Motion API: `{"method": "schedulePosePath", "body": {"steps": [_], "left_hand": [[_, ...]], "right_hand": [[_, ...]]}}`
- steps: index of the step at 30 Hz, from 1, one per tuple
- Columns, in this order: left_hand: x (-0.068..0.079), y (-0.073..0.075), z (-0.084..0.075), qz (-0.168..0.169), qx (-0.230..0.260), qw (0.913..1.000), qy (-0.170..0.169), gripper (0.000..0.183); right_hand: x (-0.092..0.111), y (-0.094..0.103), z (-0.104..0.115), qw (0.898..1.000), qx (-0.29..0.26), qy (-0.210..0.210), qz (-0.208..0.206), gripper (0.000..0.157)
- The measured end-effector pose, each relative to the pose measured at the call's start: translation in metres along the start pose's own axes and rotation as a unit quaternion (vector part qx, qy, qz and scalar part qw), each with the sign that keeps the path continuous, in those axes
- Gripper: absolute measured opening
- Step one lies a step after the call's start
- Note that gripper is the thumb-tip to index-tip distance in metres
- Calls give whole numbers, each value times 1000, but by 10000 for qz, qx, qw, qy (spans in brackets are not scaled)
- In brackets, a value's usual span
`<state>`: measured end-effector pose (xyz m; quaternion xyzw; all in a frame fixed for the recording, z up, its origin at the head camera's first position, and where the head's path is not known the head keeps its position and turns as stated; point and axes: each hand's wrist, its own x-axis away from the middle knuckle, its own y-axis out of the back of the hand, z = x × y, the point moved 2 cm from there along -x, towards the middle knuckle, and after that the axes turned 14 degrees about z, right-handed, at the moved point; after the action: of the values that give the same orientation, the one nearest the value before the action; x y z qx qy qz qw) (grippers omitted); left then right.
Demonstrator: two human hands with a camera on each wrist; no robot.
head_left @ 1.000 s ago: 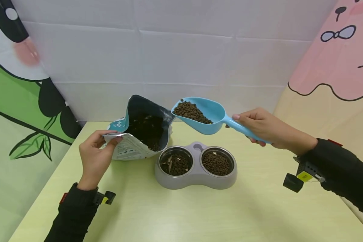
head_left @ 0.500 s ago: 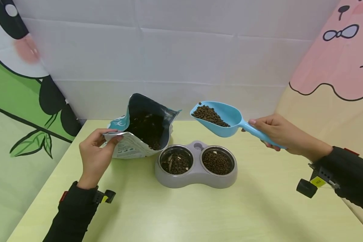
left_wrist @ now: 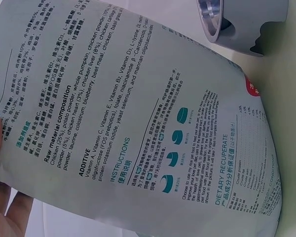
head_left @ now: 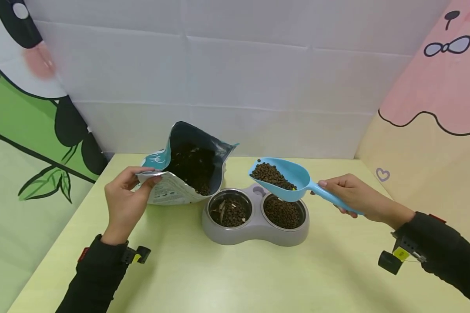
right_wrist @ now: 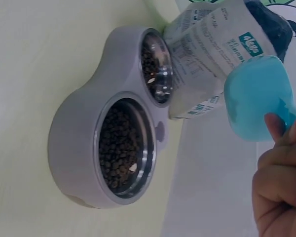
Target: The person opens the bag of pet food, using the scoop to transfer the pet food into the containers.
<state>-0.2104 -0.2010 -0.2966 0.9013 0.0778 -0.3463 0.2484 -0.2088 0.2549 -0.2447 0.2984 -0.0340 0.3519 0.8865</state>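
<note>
My right hand (head_left: 350, 195) grips the handle of a light blue scoop (head_left: 297, 174), which carries a heap of brown kibble (head_left: 272, 174) toward its tip. In the head view the scoop overlaps the back of the right bowl of a grey double pet bowl (head_left: 254, 234). Both steel bowls hold kibble; pale flakes lie in the left one. With thumb and fingers my left hand (head_left: 127, 200) pinches the rim of an open pet food bag (head_left: 172, 191), its dark inside showing more kibble. Printed text covers the bag (left_wrist: 138, 118) in the left wrist view.
The pale yellow table (head_left: 219, 278) ends at a white cloth backdrop (head_left: 243, 74). Cartoon-printed panels stand at left and right. The bag leans close behind the left bowl, its mouth tilted toward the right.
The scoop moved right, away from the bag's mouth, then came down toward the right bowl with its kibble still in it. My left hand keeps its hold on the bag.
</note>
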Motion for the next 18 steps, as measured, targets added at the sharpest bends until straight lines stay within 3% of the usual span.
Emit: {"method": "schedulePosePath", "body": {"steps": [18], "left_hand": [[0,0,0,14,71,10000,-23,25]], "right_hand": [[-37,-20,-20,9967,228,114,765,26]]}}
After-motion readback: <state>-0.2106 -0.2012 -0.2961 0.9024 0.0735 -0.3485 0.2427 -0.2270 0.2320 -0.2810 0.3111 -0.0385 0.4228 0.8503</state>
